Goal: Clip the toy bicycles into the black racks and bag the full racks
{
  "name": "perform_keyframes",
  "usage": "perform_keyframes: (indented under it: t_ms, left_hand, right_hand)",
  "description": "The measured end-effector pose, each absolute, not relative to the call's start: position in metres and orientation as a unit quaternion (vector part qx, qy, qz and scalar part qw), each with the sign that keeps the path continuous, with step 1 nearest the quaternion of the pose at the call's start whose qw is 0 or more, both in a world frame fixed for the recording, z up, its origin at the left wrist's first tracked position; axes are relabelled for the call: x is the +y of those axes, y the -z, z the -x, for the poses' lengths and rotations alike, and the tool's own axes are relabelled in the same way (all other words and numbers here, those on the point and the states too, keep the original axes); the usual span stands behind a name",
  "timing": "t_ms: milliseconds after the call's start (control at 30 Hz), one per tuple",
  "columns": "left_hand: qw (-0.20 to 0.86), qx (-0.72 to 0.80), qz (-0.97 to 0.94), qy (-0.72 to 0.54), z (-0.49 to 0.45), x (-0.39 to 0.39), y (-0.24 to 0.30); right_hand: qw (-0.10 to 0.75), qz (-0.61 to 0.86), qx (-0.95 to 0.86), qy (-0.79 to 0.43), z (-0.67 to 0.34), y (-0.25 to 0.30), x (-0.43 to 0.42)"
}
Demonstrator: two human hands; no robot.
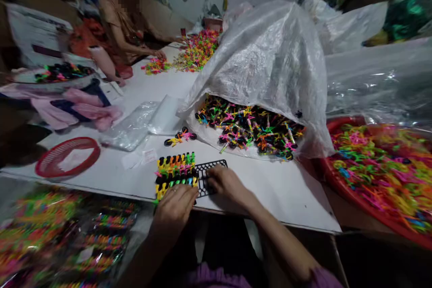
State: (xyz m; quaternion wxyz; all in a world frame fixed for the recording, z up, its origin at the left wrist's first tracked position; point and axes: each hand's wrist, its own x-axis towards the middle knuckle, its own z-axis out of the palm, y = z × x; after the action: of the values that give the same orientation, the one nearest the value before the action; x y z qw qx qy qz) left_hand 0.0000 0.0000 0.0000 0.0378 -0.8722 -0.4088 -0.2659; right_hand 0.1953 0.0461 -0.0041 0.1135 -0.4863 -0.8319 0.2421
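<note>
A black plastic rack (221,164) with round holes lies at the table's front edge. Rows of small toy pieces (175,166) in yellow, orange, green, pink and black fill its left part. My left hand (177,204) is bent over the near edge of the rack, closed against its lower row; the thumb is hidden. Over the bare right part of the rack, my right hand (229,184) has its fingers curled down and drawn together. Whatever sits between those fingertips is too dark to make out. Two loose toy bikes (180,136) with black wheels lie beyond the rack.
A large clear plastic bag (270,49) spills toy bikes (249,130). Red basins hold coloured parts (381,166) at right; a red basket (67,157) stands left beside flat plastic bags (131,126). Packed toys (104,238) lie below. A co-worker (124,31) handles parts across the table.
</note>
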Motion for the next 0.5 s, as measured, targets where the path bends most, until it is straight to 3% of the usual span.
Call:
perform_keyframes:
  t_ms: [200,367,500]
  left_hand:
    - [0.056,-0.457,0.828,0.320,-0.011,0.022,-0.035]
    - [0.037,-0.511,0.839,0.181,-0.017,0.062,-0.027]
    - [0.044,-0.509,0.844,0.164,-0.017,0.065,-0.009]
  right_hand:
    - [0.012,0.587,-0.809,-0.029,-0.227,-0.007,0.114]
    - [0.037,0.601,-0.799,0.010,-0.232,0.007,0.117]
    - [0.023,0.695,-0.719,0.000,-0.235,0.009,0.133]
